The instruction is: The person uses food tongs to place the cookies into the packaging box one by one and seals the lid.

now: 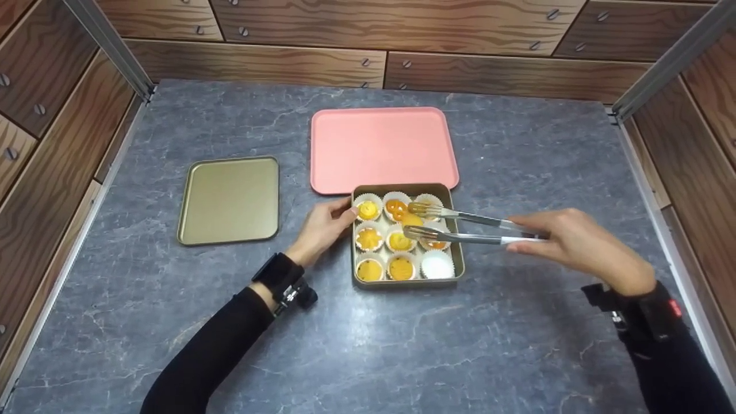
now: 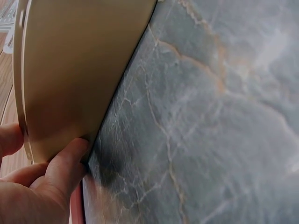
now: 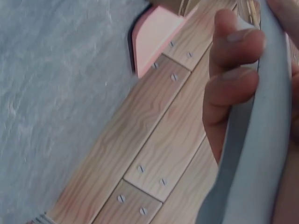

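Observation:
A gold square tin [image 1: 405, 284] holds small yellow and orange cakes in white paper cups. My left hand [image 1: 325, 230] holds the tin's left wall near its far corner, fingers against the outside in the left wrist view. In my right hand [image 1: 581, 247] is a pair of metal tongs [image 1: 480, 238] with grey-and-white handles. Its tips are over the tin, on either side of a yellow cake [image 1: 412, 219]; whether both touch it is hard to tell. A paper cup [image 1: 437, 265] at the tin's near right corner shows only white inside.
A pink tray [image 1: 382, 149] lies just behind the tin. The gold lid [image 1: 230, 201] rests on the grey marbled table [image 1: 356, 356] to the left. Wood-patterned walls [image 1: 368, 66] enclose the back and sides.

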Demonstrator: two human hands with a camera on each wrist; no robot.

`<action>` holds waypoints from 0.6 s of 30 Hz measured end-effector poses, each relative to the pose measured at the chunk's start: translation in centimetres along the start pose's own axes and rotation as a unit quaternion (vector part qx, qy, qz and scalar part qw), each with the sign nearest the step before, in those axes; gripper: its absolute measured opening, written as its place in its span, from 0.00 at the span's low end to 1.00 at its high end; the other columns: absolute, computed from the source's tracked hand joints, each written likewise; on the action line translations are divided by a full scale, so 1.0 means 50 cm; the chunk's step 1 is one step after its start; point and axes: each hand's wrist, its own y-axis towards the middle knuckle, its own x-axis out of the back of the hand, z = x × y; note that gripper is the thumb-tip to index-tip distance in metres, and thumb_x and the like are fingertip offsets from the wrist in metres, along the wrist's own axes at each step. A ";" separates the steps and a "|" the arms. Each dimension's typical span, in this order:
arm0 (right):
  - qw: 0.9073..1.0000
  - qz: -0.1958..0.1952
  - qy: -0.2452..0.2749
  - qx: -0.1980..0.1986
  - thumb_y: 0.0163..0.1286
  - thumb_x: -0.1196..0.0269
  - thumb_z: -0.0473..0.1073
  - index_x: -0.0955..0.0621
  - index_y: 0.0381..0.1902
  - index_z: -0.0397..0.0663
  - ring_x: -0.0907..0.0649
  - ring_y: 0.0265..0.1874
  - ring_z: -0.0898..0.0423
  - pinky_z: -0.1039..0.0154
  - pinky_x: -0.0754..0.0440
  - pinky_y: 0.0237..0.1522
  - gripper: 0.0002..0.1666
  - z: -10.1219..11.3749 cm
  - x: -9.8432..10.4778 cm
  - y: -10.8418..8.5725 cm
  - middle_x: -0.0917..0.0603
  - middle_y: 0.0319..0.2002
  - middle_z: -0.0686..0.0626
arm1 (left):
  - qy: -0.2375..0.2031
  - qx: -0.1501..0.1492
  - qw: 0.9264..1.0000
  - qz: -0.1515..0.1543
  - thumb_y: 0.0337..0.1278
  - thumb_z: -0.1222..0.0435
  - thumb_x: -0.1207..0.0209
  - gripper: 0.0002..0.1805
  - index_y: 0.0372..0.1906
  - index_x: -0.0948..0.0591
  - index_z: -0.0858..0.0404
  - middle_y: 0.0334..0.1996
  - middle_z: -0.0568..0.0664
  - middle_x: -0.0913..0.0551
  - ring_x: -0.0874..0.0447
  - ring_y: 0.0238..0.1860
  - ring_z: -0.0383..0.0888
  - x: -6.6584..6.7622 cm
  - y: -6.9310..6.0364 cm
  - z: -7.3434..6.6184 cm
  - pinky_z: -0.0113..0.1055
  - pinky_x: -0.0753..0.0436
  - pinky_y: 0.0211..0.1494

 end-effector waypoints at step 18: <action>0.999 0.016 -0.033 0.004 0.63 0.24 0.53 0.13 0.58 0.45 0.16 0.30 0.63 0.55 0.12 0.34 0.29 -0.011 0.001 -0.050 0.09 0.45 0.46 | -0.060 0.033 0.997 -0.042 0.63 0.70 0.37 0.28 0.68 0.24 0.72 0.58 0.63 0.16 0.13 0.52 0.51 -0.006 0.007 -0.002 0.35 0.12 0.52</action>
